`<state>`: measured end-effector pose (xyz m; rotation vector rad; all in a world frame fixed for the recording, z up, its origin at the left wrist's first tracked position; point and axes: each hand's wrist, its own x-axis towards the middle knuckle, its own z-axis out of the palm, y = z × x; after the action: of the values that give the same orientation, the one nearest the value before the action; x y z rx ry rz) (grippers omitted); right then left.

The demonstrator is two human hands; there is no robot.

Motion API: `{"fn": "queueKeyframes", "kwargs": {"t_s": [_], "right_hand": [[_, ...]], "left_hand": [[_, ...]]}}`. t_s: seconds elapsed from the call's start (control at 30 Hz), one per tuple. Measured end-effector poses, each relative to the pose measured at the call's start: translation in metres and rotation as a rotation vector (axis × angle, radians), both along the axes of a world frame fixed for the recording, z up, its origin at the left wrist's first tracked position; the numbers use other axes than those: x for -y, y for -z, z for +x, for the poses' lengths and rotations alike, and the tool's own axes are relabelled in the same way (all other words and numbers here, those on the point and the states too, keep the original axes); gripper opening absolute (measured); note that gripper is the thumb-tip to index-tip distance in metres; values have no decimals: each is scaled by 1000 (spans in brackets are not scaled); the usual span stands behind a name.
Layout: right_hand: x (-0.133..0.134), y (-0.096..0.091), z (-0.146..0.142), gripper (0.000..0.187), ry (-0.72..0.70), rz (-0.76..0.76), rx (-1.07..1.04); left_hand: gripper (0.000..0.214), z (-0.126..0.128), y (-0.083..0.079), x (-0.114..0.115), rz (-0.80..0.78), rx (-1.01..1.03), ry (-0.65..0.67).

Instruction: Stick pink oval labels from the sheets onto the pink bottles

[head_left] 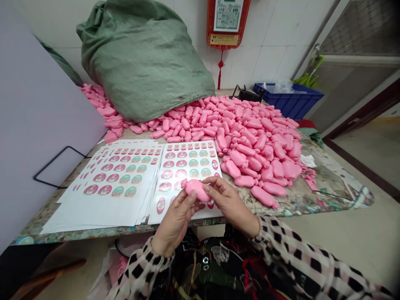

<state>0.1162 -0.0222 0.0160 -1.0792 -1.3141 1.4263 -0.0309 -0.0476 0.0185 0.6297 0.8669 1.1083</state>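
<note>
Between my two hands, above the sticker sheet (176,179), is a pink sausage-shaped toy (197,189) with a small knob at its left end. My left hand (178,218) grips it from below and the left, its thumb across the front. At the other end, the thumb and fingers of my right hand (225,200) close on the toy's right side. Whether a sticker is on the toy or under a fingertip I cannot make out. The sheet beneath carries round and oval stickers in magenta and green, and my hands hide its lower part.
Fanned sticker sheets (100,208) lie to the left. A big heap of pink toys (250,141) covers the back and right, below a green sack (140,58). A blue crate (290,102) stands behind. A grey panel (46,104) bounds the left side.
</note>
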Motion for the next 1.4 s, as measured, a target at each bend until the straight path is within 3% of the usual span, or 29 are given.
{"fn": "queueKeyframes", "kwargs": {"t_s": [0.27, 0.43, 0.53, 0.67, 0.77, 0.83, 1.07, 1.27, 1.4], "right_hand": [[8, 7, -6, 26, 6, -73, -46], [18, 10, -8, 22, -60, 23, 0], [24, 11, 10, 23, -122, 246, 321], [26, 24, 73, 37, 112, 561, 1012], [22, 41, 120, 39, 292, 601, 1415], [16, 51, 138, 41, 333, 580, 1549], [-13, 52, 136, 44, 325, 553, 1557], [-11, 56, 125, 38, 439, 653, 1503], [-1, 51, 93, 28, 251, 725, 1301]], "left_hand": [[16, 6, 8, -2, -20, -40, -18], [17, 9, 9, -1, 3, -10, -53], [26, 0, 9, 0, -31, -38, -70], [46, -16, 5, 2, -91, -137, -82], [57, -21, 4, 4, -133, -174, -70], [56, -19, 7, 5, -180, -168, -50], [48, -11, 11, 6, -260, -144, -35], [46, -15, 10, 5, -237, -173, -63], [42, -26, 4, -3, -117, -313, -184]]}}
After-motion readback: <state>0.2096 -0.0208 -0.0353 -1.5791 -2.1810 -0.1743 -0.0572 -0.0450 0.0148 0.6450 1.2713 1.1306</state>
